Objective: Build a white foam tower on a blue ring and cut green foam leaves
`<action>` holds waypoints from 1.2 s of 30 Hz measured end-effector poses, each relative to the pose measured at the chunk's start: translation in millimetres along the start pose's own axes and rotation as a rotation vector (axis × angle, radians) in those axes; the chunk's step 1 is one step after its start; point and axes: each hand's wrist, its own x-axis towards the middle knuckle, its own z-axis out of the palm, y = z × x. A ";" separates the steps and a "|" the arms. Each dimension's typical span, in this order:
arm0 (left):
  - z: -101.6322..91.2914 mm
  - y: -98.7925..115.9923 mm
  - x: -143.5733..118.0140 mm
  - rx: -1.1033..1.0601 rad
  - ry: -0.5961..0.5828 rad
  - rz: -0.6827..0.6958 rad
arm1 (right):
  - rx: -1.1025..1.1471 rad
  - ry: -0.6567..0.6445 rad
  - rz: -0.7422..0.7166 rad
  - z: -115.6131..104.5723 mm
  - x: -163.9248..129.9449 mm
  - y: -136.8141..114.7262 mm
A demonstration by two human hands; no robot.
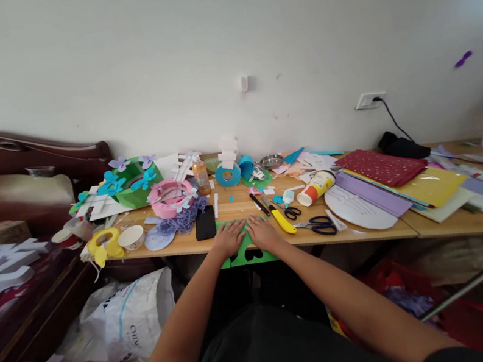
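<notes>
A green sheet with cut-out holes (267, 256) lies at the front edge of the wooden table, partly hanging over it. On its left side rests my left hand (230, 238), palm down with the fingers stretched forward. My right hand (262, 231) lies flat on the sheet's right side, fingers also extended. Neither hand grips anything. Beside my left hand is a black phone (205, 223). To the right of my right hand lie a yellow utility knife (283, 222), a black pen-like tool (259, 204) and dark-handled scissors (322, 225).
Yarn (185, 218), a pink paper ring (172, 197) and a bottle (200, 175) stand left of centre. A paper cup (316, 187) lies tipped at right, near stacked coloured sheets (383, 169). Blue tape (228, 174) is farther back. A white sack (139, 315) sits below the table.
</notes>
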 end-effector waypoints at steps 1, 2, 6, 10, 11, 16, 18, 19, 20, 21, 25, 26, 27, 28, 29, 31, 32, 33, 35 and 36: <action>0.2 1.1 -2.1 0.006 0.008 -0.015 | -0.004 -0.008 0.001 -0.4 0.2 -0.4; 0.4 2.4 -3.7 0.011 0.015 -0.030 | -0.007 -0.018 0.000 -0.9 0.6 -0.3; 0.6 5.9 -5.3 0.031 0.017 -0.062 | -0.019 -0.065 -0.014 -2.4 2.2 3.0; 0.0 6.0 -3.8 0.051 0.015 -0.088 | -0.026 -0.084 -0.013 -4.4 2.8 4.8; 0.1 5.8 -3.5 0.053 0.014 -0.094 | -0.028 -0.085 -0.005 -5.1 2.7 4.5; 0.9 5.0 -1.4 0.049 0.021 -0.173 | -0.037 -0.089 0.061 -9.7 -0.2 0.6; 1.1 4.8 -0.7 0.042 0.019 -0.219 | -0.044 -0.084 0.099 -11.7 -2.5 -1.2; 0.9 4.9 -0.4 0.038 0.014 -0.235 | -0.048 -0.083 0.119 -12.6 -3.7 -1.9; 0.6 5.1 -0.2 0.034 0.005 -0.248 | -0.051 -0.085 0.138 -13.4 -4.6 -2.6; 0.2 5.4 -0.1 0.031 -0.004 -0.259 | -0.053 -0.088 0.155 -14.2 -5.3 -3.3; -3.7 7.3 0.1 0.031 -0.042 -0.309 | -0.058 -0.100 0.208 -16.7 -6.3 -6.1; -5.3 7.8 0.2 0.034 -0.051 -0.320 | -0.060 -0.099 0.217 -17.4 -6.4 -7.1; -7.0 8.3 0.5 0.038 -0.061 -0.331 | -0.061 -0.098 0.224 -18.2 -6.5 -8.2; -8.8 8.8 0.8 0.042 -0.072 -0.341 | -0.064 -0.097 0.232 -19.0 -6.8 -9.4; -10.6 9.3 1.2 0.047 -0.084 -0.350 | -0.066 -0.095 0.239 -19.9 -7.1 -10.5; -13.7 10.3 1.9 0.057 -0.110 -0.368 | -0.070 -0.097 0.256 -21.3 -8.1 -12.4; -14.8 10.8 2.2 0.062 -0.122 -0.379 | -0.071 -0.101 0.263 -21.8 -8.6 -13.0; -15.6 11.1 2.6 0.067 -0.132 -0.390 | -0.071 -0.106 0.269 -22.1 -9.0 -13.4; -16.5 11.1 3.7 0.079 -0.150 -0.411 | -0.070 -0.118 0.274 -22.3 -9.0 -14.5; -16.9 10.7 4.5 0.086 -0.157 -0.420 | -0.068 -0.124 0.276 -22.4 -8.3 -15.6</action>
